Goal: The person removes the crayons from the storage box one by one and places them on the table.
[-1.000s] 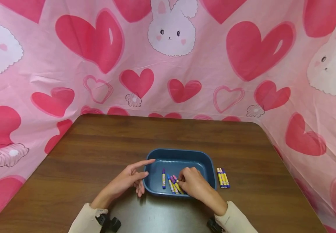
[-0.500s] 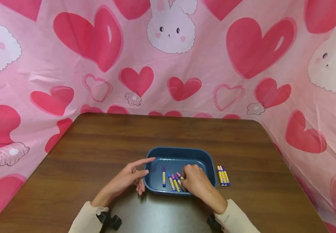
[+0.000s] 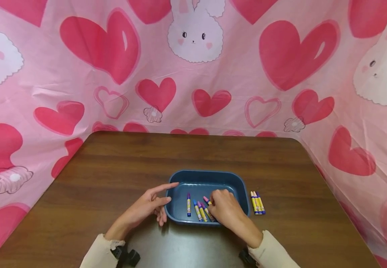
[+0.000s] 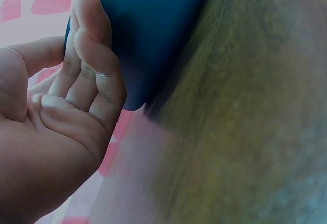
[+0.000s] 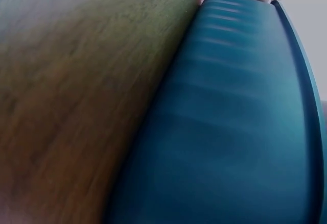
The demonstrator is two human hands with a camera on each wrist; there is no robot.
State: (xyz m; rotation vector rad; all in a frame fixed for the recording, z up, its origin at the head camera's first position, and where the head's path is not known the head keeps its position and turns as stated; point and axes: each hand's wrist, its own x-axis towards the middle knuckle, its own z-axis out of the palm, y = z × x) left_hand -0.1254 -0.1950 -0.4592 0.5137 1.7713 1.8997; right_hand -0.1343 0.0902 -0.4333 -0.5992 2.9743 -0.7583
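A blue tray [image 3: 206,175] stands on the table with several short crayons in yellow wrappers inside. A purple crayon [image 3: 188,205] lies by itself towards the tray's left; a blue-tipped crayon [image 3: 197,211] leads a slanted group near the front wall. My right hand [image 3: 226,208] reaches in over the right front and pinches a pink-tipped crayon [image 3: 207,200], its fingertips mostly hidden. My left hand [image 3: 146,204] rests at the tray's left end, index finger stretched across the rim, thumb against the outer side. Only the tray's side wall [image 5: 225,117] and table fill most of the right wrist view.
Right of the tray, several more crayons [image 3: 257,203] lie side by side on the brown wooden table [image 3: 129,163]. A pink cloth [image 3: 186,85] with hearts and rabbits hangs behind and around the table.
The pink-tipped crayon has shifted slightly right and away with my right hand, and the slanted crayons have spread a little apart. My left hand stays in place.
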